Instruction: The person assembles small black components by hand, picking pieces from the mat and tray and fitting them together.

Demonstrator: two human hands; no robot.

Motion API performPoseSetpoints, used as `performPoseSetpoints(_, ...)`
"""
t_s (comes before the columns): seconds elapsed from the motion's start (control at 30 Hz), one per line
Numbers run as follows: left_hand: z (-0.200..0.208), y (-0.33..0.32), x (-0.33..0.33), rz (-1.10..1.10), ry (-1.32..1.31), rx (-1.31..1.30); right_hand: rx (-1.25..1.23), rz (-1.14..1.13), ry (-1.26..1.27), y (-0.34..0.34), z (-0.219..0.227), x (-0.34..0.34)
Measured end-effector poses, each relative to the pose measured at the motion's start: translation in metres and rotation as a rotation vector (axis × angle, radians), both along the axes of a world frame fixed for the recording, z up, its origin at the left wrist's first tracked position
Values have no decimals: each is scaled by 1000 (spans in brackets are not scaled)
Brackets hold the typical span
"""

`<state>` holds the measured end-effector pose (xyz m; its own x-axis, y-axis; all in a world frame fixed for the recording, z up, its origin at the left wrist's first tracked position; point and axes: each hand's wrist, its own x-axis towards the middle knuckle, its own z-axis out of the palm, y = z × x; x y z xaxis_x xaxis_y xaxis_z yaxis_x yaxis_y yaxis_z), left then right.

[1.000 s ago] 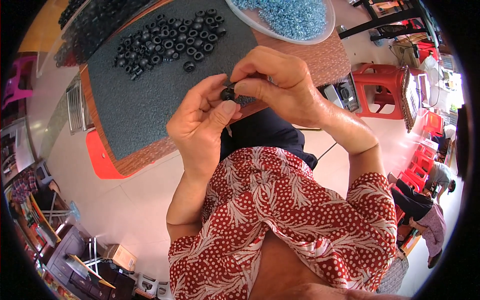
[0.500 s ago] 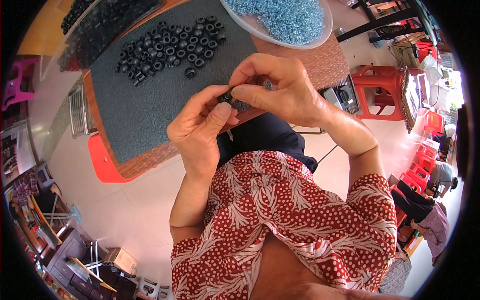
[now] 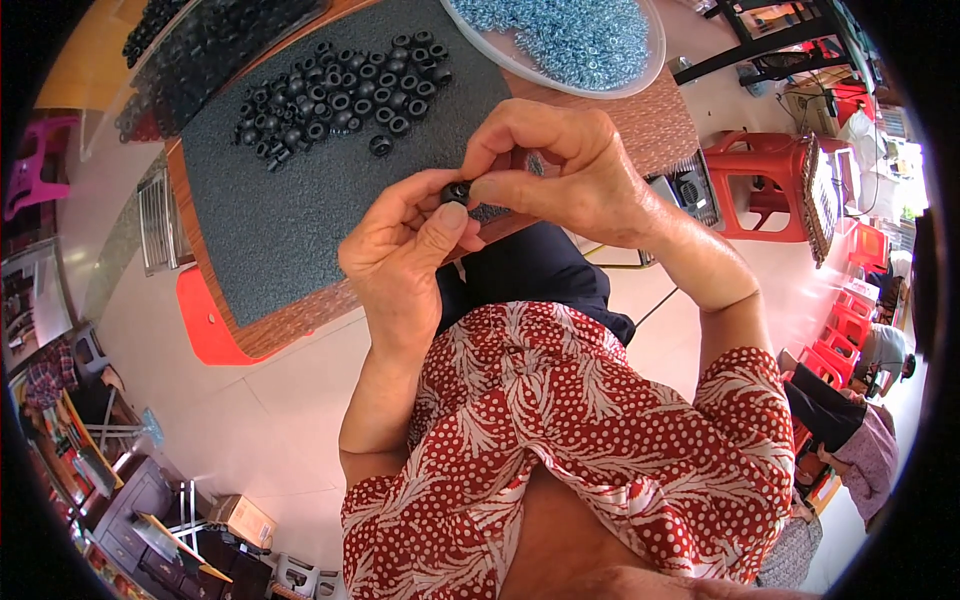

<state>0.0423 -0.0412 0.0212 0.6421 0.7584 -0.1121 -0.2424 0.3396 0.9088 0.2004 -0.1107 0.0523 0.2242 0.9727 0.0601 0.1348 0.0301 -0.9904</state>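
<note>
Between the thumb and fingers of my left hand [image 3: 408,235] is a small black ring-shaped part [image 3: 457,192], its hollow end facing up. My right hand [image 3: 560,165] is pinched at the right side of that part, thumb and index finger together; whether a smaller piece sits between those fingertips I cannot make out. Both hands are above the table's near edge. Beyond them, a loose heap of similar black ring parts [image 3: 340,100] lies on a dark textured mat [image 3: 290,220]. A white round tray [image 3: 655,60] holds many small clear bluish pieces [image 3: 580,40].
A clear container [image 3: 215,60] of black parts stands at the far left of the wooden table [image 3: 640,125]. Red stools [image 3: 765,190] are to the right, and a red seat [image 3: 210,320] is under the left corner. Other people sit at the far right.
My right hand has risen slightly, its fingertips drawn a little off the black part. The part's hollow end now shows more clearly in my left hand.
</note>
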Motion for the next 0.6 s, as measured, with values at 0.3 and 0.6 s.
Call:
performPoseSetpoints(0.3, 1, -2, 2, -10, -35, -32, 105, -8, -159, 1, 0, 3)
performPoseSetpoints(0.6, -1, -4, 3, -12, -32, -45, 58, 50, 9, 2, 5, 0)
